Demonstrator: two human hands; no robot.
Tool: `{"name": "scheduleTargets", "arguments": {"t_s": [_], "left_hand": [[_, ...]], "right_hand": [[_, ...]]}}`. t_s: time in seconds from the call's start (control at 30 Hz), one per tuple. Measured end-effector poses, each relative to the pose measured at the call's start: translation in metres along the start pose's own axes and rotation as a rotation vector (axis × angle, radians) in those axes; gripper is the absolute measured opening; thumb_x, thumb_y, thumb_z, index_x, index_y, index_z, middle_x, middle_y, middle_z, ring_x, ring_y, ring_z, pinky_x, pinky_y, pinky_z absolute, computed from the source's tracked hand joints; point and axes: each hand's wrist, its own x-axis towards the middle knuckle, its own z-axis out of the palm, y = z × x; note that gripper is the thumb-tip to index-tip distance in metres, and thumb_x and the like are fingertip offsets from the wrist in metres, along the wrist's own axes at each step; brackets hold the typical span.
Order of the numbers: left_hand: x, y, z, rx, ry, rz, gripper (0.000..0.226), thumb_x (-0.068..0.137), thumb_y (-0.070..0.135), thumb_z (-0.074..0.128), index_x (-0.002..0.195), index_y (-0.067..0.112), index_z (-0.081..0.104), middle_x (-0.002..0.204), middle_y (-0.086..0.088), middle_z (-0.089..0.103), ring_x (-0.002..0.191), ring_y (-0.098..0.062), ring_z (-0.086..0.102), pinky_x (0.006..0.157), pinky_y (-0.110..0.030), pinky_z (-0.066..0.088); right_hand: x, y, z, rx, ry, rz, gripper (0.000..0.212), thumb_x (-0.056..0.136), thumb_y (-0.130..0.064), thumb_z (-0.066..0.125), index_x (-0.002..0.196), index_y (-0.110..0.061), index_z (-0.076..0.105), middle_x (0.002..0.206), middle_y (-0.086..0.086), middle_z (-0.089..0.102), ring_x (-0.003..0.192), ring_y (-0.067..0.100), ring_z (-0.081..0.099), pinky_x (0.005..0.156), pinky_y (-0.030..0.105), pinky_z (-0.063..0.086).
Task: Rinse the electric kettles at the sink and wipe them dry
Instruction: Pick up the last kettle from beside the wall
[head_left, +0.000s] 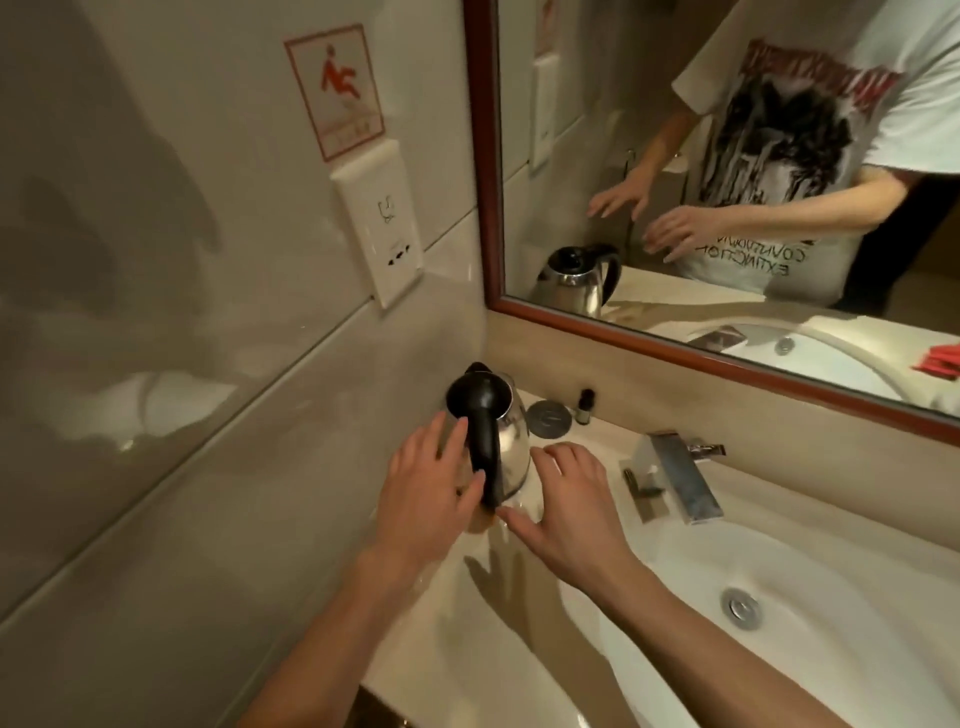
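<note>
Kettle (506, 441) upright at frame centre, black handle facing you, your left hand (426, 488) and right hand (563, 499) flanking it, fingers spread, gripping nothing.

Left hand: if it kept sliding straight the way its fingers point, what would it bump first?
Probably the kettle: the left hand points at its black handle, fingers spread beside it; contact unclear.

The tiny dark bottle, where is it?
In the head view, the tiny dark bottle stands on the beige counter against the back wall under the mirror, just right of a round metal disc, behind the steel kettle.
</note>
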Motion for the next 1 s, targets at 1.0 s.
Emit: {"name": "scheduleTargets", "arguments": {"t_s": [1.0], "left_hand": [[0.115, -0.016, 0.038, -0.524, 0.067, 0.001, 0.043, 0.084, 0.02, 0.08, 0.121, 0.011, 0.058, 0.145, -0.002, 0.041, 0.124, -0.009, 0.043, 0.1, -0.014, 0.034]], "right_hand": [[0.054, -0.023, 0.074, 0.975, -0.068, 0.556, 0.025, 0.097, -0.038, 0.065, 0.093, -0.013, 0.065, 0.108, 0.0, 0.045, 0.081, -0.011, 0.053, 0.073, 0.004, 0.042]]}}
